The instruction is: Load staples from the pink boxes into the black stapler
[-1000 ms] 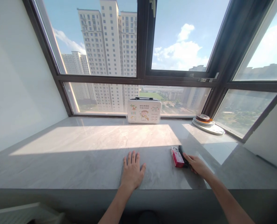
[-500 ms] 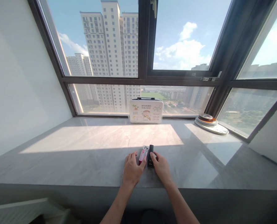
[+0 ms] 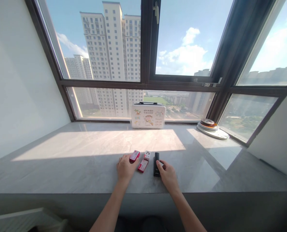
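My left hand (image 3: 125,167) is closed on a small red and white box (image 3: 134,156), held at its fingertips. Just right of it, a second red box (image 3: 143,166) lies on the grey marbled sill, and a small white box (image 3: 147,155) with a dark print touches its far end. Farther right is a black stapler-like object (image 3: 156,164), lengthwise on the sill. The fingers of my right hand (image 3: 167,174) are closed round its right side, thumb on top.
A white case (image 3: 148,116) with cartoon prints stands upright against the window (image 3: 179,82). Several stacked plates and lids (image 3: 212,129) sit in the far right corner. The sill's front edge (image 3: 85,193) runs below my forearms.
My left hand has moved left with one red box, away from the other boxes. The black object and the boxes are now farther apart. The view has shifted slightly.
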Demonstrator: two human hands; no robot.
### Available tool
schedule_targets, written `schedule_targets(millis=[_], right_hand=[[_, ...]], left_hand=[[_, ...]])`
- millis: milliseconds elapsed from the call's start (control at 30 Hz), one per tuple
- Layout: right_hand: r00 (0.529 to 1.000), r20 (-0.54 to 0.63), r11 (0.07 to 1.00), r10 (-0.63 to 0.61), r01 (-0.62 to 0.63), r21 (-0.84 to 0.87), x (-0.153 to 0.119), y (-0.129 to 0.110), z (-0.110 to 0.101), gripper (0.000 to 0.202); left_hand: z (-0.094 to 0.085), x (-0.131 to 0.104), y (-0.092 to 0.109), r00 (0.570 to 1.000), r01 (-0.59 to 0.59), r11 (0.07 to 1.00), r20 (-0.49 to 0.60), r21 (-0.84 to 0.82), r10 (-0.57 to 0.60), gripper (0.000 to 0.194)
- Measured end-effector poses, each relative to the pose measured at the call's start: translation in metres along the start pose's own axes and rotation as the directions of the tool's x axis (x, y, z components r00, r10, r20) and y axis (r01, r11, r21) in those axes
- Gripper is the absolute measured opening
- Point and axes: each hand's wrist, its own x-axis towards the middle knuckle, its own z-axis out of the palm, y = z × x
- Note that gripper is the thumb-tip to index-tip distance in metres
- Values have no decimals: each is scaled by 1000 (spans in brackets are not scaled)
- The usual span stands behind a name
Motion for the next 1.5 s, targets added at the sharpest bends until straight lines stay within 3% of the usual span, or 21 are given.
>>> schedule_targets(millis=[167, 333, 467, 533, 633, 767, 867, 1000, 1100, 1167, 1333, 1500], right_hand=[[1000, -5, 1000, -3, 3, -2, -1, -2, -1, 64], [1000, -8, 1000, -3, 3, 9, -1, -2, -1, 61], [1000, -11, 1000, -4, 4, -2, -2, -3, -2, 60], [1000, -19, 1000, -5, 5, -10, -3, -4, -3, 59], [1000, -15, 1000, -1, 1, -23, -5, -7, -3, 58], [1000, 0, 999, -5, 5, -36, -9, -10, -3, 53], [1000, 11, 998, -11, 12, -57, -13, -9, -9, 47], [997, 46, 988, -59, 64, -139, -9, -1, -31, 48], [984, 76, 962, -161, 174, -210, 2, 1, -47, 43], [970, 111, 940, -216, 237, -247, 10, -3, -50, 41], [928, 227, 894, -295, 352, -277, 18, -26, -30, 43], [876, 301, 899, -377, 424, -108, 18, -49, 0, 29]], left_hand=[[-4, 4, -5, 999, 31, 999, -8, 19, -31, 37], [-27, -31, -31, 996, 59, 988, -73, 139, -50, 36], [-42, -45, -43, 998, 63, 957, -24, 284, -58, 35], [-43, -46, -33, 999, 42, 948, 2, 317, -45, 39], [-36, -46, -2, 999, -39, 958, 4, 283, 39, 40], [-17, -45, 40, 970, -234, 956, 99, 175, 220, 35], [-2, -38, 53, 951, -294, 943, 151, 156, 272, 39], [7, -35, 50, 962, -256, 952, 136, 166, 235, 43], [4, -45, 44, 964, -228, 965, 167, 127, 206, 34], [-3, -56, 41, 944, -273, 959, 211, 70, 253, 33], [-24, -75, 37, 875, -396, 918, 287, -39, 389, 48], [-31, -71, 29, 826, -449, 885, 318, -126, 464, 50]])
